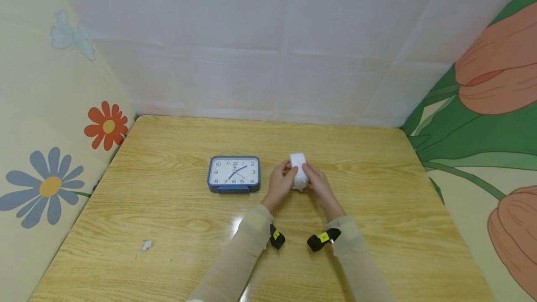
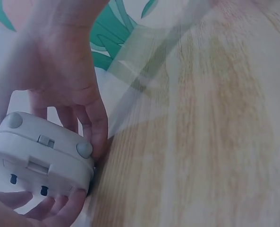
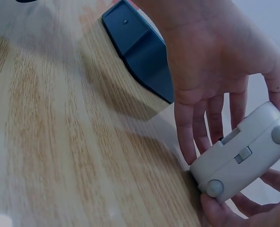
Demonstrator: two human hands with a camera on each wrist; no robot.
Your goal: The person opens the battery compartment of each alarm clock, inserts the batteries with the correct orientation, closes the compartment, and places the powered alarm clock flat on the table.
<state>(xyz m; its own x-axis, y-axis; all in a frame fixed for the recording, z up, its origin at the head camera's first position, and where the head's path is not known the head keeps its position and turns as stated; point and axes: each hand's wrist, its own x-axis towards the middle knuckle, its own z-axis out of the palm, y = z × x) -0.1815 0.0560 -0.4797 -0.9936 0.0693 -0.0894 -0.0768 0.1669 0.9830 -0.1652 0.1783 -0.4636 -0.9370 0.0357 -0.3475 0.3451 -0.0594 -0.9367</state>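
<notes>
Between both hands is a small white device [image 1: 298, 169] with a rounded case, standing on the tabletop or just over it. My left hand [image 1: 280, 181] grips its left side, the thumb on the top face. From the right, my right hand [image 1: 320, 185] holds the other side, thumb and fingers spread along it. In the left wrist view, the device's [image 2: 40, 163] pale side shows two round feet, a small latch and two dark switches. The right wrist view shows the device [image 3: 243, 153] tilted, with fingertips at its ends. Its far face is hidden.
A blue alarm clock [image 1: 234, 174] with a white dial lies close to the left hand. A small white scrap [image 1: 147, 245] lies at the table's left front. Behind the wooden table [image 1: 193, 236] hangs a white curtain [image 1: 235, 59]; flowered panels flank both sides.
</notes>
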